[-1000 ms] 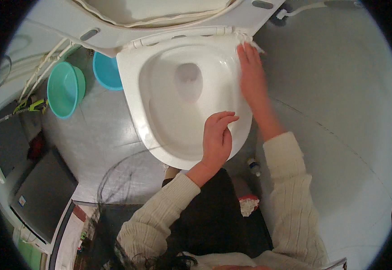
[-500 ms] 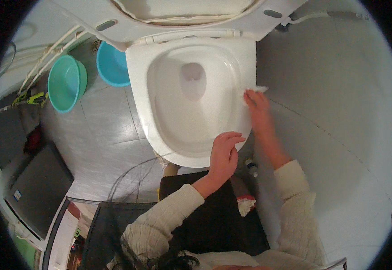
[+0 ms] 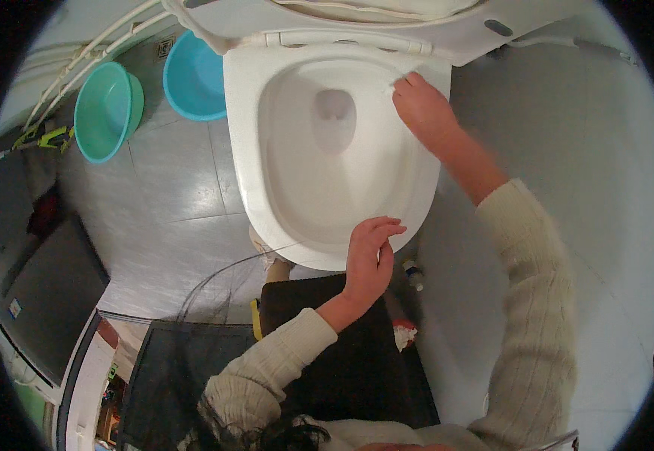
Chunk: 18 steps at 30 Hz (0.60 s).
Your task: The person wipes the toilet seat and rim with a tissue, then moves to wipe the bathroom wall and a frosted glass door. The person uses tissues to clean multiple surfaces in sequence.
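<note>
A white toilet bowl (image 3: pixel 297 214) stands in front of me with its seat and lid (image 3: pixel 485 45) raised at the back. My right hand (image 3: pixel 423 109) reaches over the rim's far right, its fingers bunched and pressed down on the ceramic. A white tissue is in that grip, almost wholly covered by the fingers. Above the front right of the rim, my left hand (image 3: pixel 370 255) has its fingers loosely stretched and bent at the knuckles, with nothing visible in it.
On the grey tiled floor at left stand a green basin (image 3: pixel 103 113) and a blue basin (image 3: pixel 195 79). A small white bottle (image 3: pixel 413 276) lies right of the toilet's front. Pale pipes (image 3: pixel 79 71) run along the left wall. A dark bin-like box (image 3: pixel 52 301) stands near left.
My right hand has moved away from me along the right rim, taking the tissue with it. The left hand has hardly moved. The whole view has shifted slightly.
</note>
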### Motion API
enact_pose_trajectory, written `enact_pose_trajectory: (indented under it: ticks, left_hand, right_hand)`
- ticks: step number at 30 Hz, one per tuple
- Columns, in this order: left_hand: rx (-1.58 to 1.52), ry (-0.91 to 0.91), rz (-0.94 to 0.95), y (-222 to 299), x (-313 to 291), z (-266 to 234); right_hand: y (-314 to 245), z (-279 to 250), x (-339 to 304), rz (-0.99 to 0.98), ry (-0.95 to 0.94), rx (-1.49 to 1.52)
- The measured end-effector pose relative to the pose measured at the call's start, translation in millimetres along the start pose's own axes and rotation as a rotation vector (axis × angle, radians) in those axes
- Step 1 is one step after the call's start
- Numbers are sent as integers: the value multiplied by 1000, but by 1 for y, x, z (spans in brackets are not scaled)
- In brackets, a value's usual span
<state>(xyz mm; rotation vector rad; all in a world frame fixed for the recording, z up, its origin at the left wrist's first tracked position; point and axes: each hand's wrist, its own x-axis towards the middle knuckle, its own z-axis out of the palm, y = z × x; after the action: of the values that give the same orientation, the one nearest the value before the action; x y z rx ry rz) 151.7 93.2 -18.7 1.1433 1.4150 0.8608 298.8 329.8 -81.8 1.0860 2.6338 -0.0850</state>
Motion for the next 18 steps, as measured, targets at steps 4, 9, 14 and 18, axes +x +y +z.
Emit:
enact_pose_trajectory:
  ticks: [4,9,14,18]
  left_hand:
    - [-7,-5,38,2,-7,-8]
    - [-54,-28,-2,5,-22,-21]
    - [4,-101,44,12,-40,-33]
    - [22,-138,49,9,-46,-27]
  right_hand:
    - [-32,-1,-44,249,-77,131]
    - [-115,7,-128,264,-332,325]
    - [-109,6,-152,533,-11,783]
    - [-5,6,-84,613,613,749]
